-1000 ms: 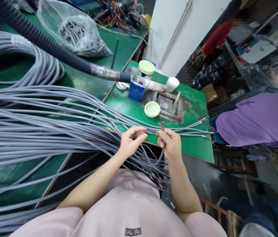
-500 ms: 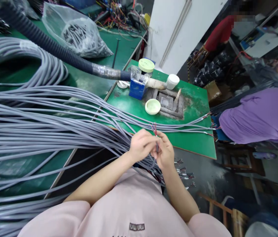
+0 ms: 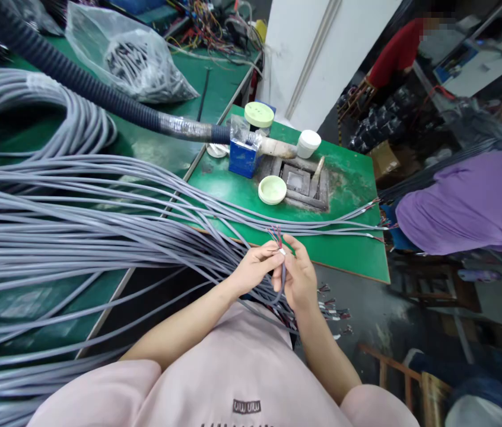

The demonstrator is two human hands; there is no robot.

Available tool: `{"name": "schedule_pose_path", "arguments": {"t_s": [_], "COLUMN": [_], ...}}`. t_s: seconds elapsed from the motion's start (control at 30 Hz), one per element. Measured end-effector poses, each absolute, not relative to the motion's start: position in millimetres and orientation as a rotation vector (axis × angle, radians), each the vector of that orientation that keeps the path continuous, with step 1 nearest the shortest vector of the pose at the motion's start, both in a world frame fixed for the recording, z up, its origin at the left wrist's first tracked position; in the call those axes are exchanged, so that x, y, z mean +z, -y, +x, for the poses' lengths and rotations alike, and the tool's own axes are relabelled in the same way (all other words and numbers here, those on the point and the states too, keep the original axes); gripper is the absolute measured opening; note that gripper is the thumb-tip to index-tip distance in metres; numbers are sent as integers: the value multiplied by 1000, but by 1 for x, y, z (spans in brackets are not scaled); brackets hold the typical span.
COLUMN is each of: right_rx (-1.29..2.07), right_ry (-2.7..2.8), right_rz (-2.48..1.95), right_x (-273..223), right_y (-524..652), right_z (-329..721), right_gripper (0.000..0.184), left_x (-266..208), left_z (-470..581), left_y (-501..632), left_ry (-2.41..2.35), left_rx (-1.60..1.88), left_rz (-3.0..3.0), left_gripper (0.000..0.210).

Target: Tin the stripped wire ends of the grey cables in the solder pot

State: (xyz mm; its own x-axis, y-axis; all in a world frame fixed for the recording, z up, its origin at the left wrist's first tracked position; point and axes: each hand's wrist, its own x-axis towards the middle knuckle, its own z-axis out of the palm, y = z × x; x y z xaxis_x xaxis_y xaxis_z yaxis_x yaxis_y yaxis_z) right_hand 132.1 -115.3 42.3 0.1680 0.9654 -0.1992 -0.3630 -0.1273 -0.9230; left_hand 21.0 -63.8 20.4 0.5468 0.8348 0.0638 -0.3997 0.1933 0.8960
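Note:
Near the front edge of the bench, both my hands are at the stripped end of one grey cable [image 3: 283, 279]. Thin red, blue and dark wires [image 3: 276, 236] fan upward from it, above a white band [image 3: 282, 252]. My left hand [image 3: 255, 270] pinches the cable end by the wires, thumb against the white band. My right hand [image 3: 301, 277] has its fingers closed round the grey sheath just below, with the index finger raised. A large bundle of grey cables [image 3: 144, 237] runs from the left under my hands.
Several cables lie across the green bench [image 3: 349, 261]. Beyond them are a pale green lid [image 3: 272, 190], a solder pot [image 3: 298, 179], a white cup [image 3: 308, 143] and a blue box [image 3: 242, 157] under a black hose [image 3: 113, 101]. A person in purple [image 3: 464, 201] is at right.
My left fingers have shifted down and back from over the wires, so the white band now shows. The wires are more spread. The view has moved slightly.

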Motion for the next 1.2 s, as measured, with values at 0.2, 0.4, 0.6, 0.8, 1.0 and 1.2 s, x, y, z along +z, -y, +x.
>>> {"name": "schedule_pose_path", "arguments": {"t_s": [0.2,0.4,0.6,0.8,1.0,1.2], "right_rx": [1115,1200,1420,1343,1114,770], "right_ry": [1105,1271,1198,993,731,1326], "right_rz": [-1322,-1174,-1023,-962,-907,-1392], "right_x": [53,75,76,75,79,82], "right_y": [110,97,88,87,71,89], "right_z": [177,179,173,157,171,184], "right_gripper": [21,18,21,10,20,11], "left_x": [30,30,24,28,24,23], "left_z": [11,7,3,5,7,8], "left_y": [60,66,67,66,71,65], "left_ry": [-402,-283,-183,-192,-198,-455], "left_rx": [795,546,406,349,342,544], "left_rz": [1100,1068,1057,1007,1074,992], "left_gripper": [34,33,34,40,42,42]}}
